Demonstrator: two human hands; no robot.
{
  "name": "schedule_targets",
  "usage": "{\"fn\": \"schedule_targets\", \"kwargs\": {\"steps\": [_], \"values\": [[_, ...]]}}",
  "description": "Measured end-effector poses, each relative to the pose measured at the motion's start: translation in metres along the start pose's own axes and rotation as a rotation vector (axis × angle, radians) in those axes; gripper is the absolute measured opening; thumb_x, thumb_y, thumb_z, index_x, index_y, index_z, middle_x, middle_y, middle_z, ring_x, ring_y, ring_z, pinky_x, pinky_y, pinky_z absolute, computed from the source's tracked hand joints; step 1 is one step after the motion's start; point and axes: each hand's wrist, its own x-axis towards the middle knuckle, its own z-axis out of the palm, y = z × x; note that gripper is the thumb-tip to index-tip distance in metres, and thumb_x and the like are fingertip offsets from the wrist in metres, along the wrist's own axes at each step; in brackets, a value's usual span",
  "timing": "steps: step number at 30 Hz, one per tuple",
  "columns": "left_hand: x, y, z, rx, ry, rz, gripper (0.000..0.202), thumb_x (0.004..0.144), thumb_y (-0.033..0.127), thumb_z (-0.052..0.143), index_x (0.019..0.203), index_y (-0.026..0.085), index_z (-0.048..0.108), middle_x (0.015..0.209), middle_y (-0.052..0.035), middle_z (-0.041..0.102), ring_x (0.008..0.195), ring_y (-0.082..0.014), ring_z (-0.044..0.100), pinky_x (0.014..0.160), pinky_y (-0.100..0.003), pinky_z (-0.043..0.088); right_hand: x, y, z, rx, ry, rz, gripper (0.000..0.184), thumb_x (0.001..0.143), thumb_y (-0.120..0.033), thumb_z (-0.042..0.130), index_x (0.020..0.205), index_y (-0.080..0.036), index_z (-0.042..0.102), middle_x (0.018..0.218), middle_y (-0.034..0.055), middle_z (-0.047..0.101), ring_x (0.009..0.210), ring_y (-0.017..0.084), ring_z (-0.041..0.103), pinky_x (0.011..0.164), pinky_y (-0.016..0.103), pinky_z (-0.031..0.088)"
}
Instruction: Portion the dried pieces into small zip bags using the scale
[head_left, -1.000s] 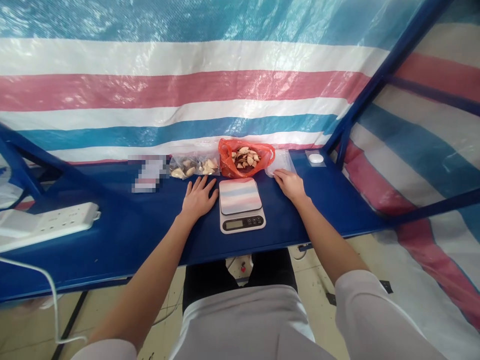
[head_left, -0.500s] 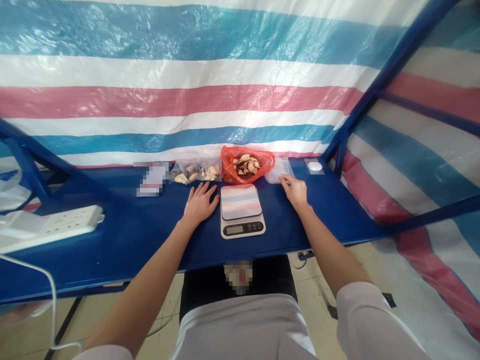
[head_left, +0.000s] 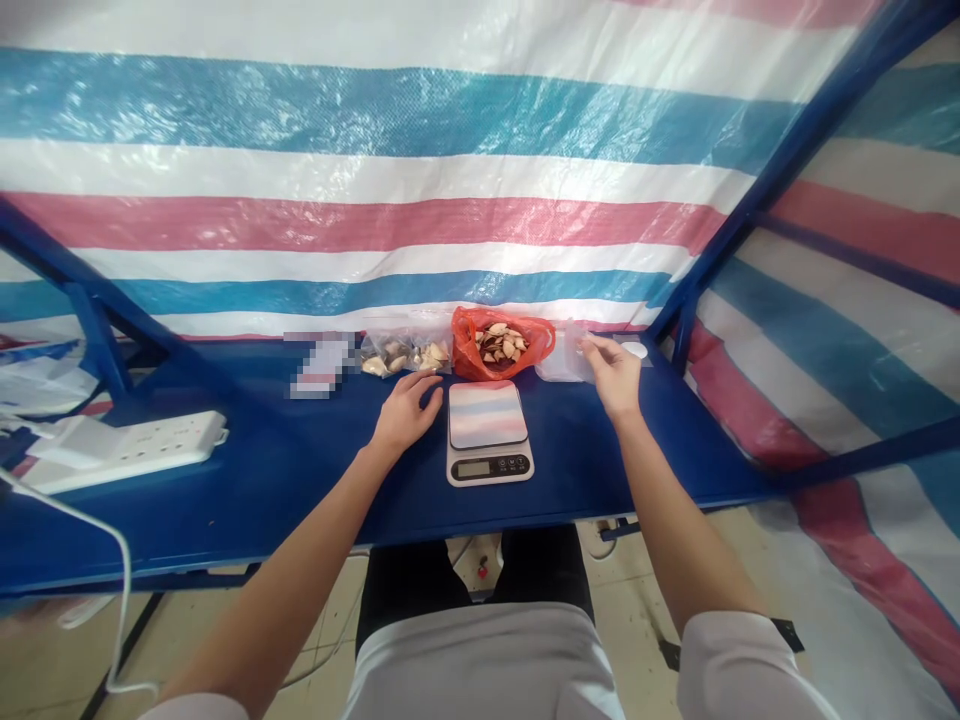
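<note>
My right hand (head_left: 616, 380) pinches the edge of a clear plastic bag (head_left: 559, 366), which lies right of a red plastic bag (head_left: 465, 355). The red bag is open at the top and holds pale tan, shell-like pieces (head_left: 501, 344). My left hand (head_left: 406, 412) is over the table, fingers apart and holding nothing, left of a white digital scale (head_left: 487, 416). Nothing lies on the scale's plate, which reflects the striped sheet. Behind my left hand are two small clear bags (head_left: 384, 360) with similar pale and dark pieces.
A round white item (head_left: 637, 349) sits behind my right hand, partly hidden. At the left lies a white power strip (head_left: 169, 436) with a cable. A blurred-out item (head_left: 322, 368) is at the back. Blue frame bars and a striped sheet (head_left: 420, 225) enclose the blue table (head_left: 300, 480).
My right hand has moved right and lifted the clear bag's edge. My left hand's fingers have drawn in a little and it lies less flat. The camera view has shifted slightly.
</note>
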Motion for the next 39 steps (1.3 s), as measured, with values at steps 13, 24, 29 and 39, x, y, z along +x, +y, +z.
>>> {"fn": "schedule_targets", "kwargs": {"steps": [13,24,29,39], "values": [[0.048,0.091,0.003,-0.803,-0.09,-0.315,0.031,0.086,0.045,0.065,0.1,0.018,0.072,0.1,-0.0085,0.077,0.089,-0.0225,0.072,0.085,-0.035,0.059,-0.011,-0.067,0.061,0.56,-0.205,0.22,0.018,0.068,-0.038,0.077,0.075,-0.023,0.07,0.077,-0.0031,0.071,0.076,0.016,0.066,0.079,0.03,0.055],[0.058,0.112,-0.003,-1.461,-0.164,-0.888,0.017,0.095,0.032,0.061,0.101,0.016,0.063,0.078,-0.0089,0.074,0.071,-0.0183,0.072,0.076,-0.03,0.059,-0.029,-0.079,0.08,0.873,-0.363,0.364,0.018,0.07,-0.031,0.078,0.075,-0.025,0.062,0.089,-0.0002,0.076,0.098,0.025,0.075,0.094,0.042,0.06],[0.07,0.11,-0.002,-1.689,0.025,-0.976,0.006,0.093,0.017,0.06,0.088,0.017,0.061,0.076,-0.003,0.071,0.067,-0.0107,0.068,0.072,-0.023,0.057,-0.035,-0.067,0.078,0.873,-0.381,0.381,0.015,0.076,-0.032,0.076,0.082,-0.024,0.064,0.101,0.0015,0.08,0.108,0.024,0.075,0.101,0.043,0.059],[0.08,0.081,0.009,-1.625,0.224,-0.709,0.034,0.067,-0.004,0.071,0.09,0.02,0.063,0.065,0.0052,0.064,0.06,-0.008,0.06,0.06,-0.018,0.049,-0.031,-0.043,0.07,0.682,-0.405,0.504,0.029,0.085,-0.052,0.074,0.095,-0.025,0.071,0.105,0.0042,0.08,0.107,0.022,0.075,0.099,0.04,0.059]]}}
